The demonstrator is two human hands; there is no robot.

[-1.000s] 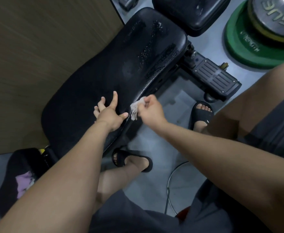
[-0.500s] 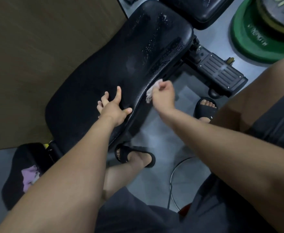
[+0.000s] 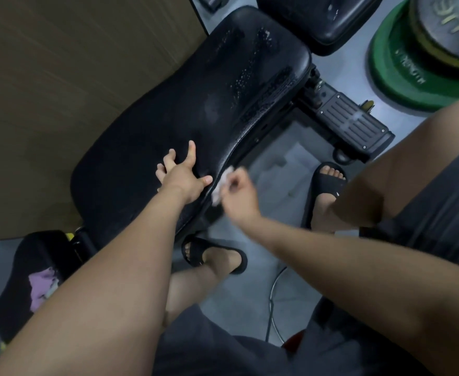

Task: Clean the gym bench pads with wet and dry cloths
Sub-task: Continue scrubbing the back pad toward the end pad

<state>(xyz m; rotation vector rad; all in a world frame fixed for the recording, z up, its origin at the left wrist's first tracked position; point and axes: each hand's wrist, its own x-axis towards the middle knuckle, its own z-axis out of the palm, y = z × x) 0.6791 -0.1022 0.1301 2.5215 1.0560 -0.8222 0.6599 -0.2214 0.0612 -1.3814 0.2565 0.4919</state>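
A long black bench pad runs diagonally from lower left to upper right, with wet droplets on its far end. My left hand rests flat on the pad near its right edge, fingers spread. My right hand is closed on a small white cloth and presses it against the pad's right side edge, just beside my left thumb. A second black pad lies beyond the first. A smaller black pad at lower left carries a purple cloth.
A brown wall panel borders the bench on the left. Green and silver weight plates lie on the floor at upper right. A ribbed black foot plate sticks out under the bench. My sandalled feet stand on the grey floor.
My right hand with the white cloth slid up along the pad's side edge, then back down toward my left hand. The left hand stayed planted on the pad.
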